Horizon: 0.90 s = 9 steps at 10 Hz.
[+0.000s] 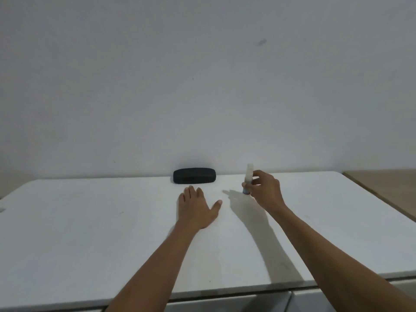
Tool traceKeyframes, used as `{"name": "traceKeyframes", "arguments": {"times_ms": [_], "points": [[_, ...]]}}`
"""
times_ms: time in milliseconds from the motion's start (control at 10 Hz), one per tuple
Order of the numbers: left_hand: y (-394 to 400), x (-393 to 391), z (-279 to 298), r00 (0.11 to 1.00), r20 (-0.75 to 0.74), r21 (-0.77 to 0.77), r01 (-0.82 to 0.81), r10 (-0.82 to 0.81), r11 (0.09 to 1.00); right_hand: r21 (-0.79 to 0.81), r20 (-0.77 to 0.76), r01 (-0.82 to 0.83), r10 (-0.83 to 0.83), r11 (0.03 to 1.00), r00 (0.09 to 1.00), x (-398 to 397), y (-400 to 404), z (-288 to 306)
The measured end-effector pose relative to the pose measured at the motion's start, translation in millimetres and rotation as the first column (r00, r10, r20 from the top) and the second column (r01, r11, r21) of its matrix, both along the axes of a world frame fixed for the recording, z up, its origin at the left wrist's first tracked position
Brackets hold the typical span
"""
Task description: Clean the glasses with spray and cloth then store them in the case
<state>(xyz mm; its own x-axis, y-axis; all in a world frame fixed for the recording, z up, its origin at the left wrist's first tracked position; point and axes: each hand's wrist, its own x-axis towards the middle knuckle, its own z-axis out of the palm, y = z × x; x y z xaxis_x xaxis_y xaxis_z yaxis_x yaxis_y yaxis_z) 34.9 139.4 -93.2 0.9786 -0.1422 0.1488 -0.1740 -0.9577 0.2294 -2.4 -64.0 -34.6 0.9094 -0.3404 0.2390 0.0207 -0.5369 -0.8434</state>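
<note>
White table (90,233): closed black glasses case (194,175) at the far edge by the wall. Left hand (197,209) flat, fingers spread, empty. Right hand (265,189) grips upright spray bottle (247,180) right of case.

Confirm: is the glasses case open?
No, the black glasses case lies closed at the back edge of the white table, beyond the flat left hand.

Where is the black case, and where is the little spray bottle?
black case (194,175), head view, middle of its closed lid.
spray bottle (248,176), head view, its pale upper body, held by the right hand (266,188).
</note>
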Motion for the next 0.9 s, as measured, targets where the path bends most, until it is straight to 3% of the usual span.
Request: {"name": "traceKeyframes", "arguments": {"times_ms": [300, 600, 900], "points": [[-1, 8, -4, 1.000, -0.014, 0.027, -0.009, 0.009, 1.000, 0.049, -0.023, -0.020, 0.021, 0.999, 1.000, 81, 28, -8], [-1, 7, -5, 1.000, -0.002, 0.020, -0.007, 0.007, 1.000, -0.035, -0.020, -0.061, 0.061, 0.997, 0.998, 126, 43, -18], [0, 3, 3, 1.000, -0.026, 0.003, -0.017, 0.017, 1.000, 0.150, -0.091, 0.010, 0.003, 0.989, 0.996, 119, 39, -19]]}}
